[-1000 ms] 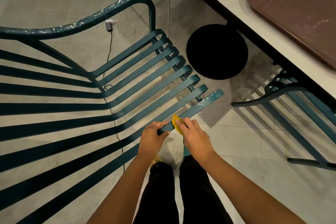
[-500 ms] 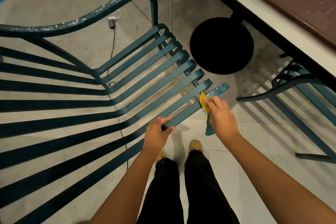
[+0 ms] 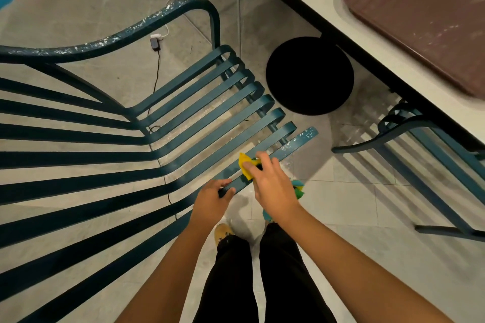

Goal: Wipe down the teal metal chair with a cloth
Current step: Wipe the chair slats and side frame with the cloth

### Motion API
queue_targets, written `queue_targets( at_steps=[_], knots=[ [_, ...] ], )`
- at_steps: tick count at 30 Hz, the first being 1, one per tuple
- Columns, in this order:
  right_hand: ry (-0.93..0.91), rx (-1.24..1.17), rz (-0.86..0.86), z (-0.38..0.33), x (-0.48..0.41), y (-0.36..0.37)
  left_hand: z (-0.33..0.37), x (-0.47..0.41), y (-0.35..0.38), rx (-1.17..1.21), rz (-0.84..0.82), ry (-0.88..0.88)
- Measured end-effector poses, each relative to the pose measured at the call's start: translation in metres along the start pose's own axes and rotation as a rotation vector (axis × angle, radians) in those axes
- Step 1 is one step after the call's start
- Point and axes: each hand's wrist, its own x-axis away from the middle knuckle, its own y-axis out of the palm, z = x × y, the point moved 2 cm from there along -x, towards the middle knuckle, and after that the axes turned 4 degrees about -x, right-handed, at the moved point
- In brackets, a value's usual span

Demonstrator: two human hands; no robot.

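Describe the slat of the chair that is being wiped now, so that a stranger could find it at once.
Start at the teal metal chair that fills the left of the view, and go to the seat edge nearest the person's legs. The outermost slat is there, gripped by the left hand, with the right hand pressing a yellow cloth on it. Unlike its neighbours, its end carries white speckles.

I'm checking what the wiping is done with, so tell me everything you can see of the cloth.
The cloth is small, soft and crumpled, bright yellow with green and teal parts showing below the right hand. That hand presses it onto the nearest slat of the teal chair, short of the speckled end. Most of it is hidden by the fingers.
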Motion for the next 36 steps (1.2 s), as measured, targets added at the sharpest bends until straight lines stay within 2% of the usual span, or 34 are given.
queue_targets(
  at_steps=[4, 7, 19, 24, 26, 30, 36],
  knots=[
    [-0.141, 0.236, -0.010, 0.004, 0.002, 0.010, -0.004, 0.001, 0.005, -0.013, 0.020, 0.001],
    [-0.192, 0.311, -0.006, 0.012, 0.003, 0.008, -0.004, 0.000, 0.006, -0.024, 0.019, -0.012],
    [0.001, 0.227, 0.115, 0.058, -0.013, -0.015, -0.010, -0.003, 0.007, -0.072, -0.024, -0.007],
    [0.168, 0.070, 0.174, 0.047, -0.011, -0.013, -0.012, -0.005, 0.007, -0.082, -0.032, -0.016],
    [0.126, 0.054, 0.147, 0.032, -0.006, -0.006, -0.012, -0.005, 0.007, -0.083, -0.028, -0.014],
    [-0.116, 0.232, 0.044, 0.006, 0.003, 0.012, -0.011, -0.005, 0.007, -0.086, -0.019, -0.003],
    [-0.021, 0.290, -0.056, 0.024, -0.015, -0.010, -0.011, -0.005, 0.005, -0.093, -0.025, 0.004]
  ],
)
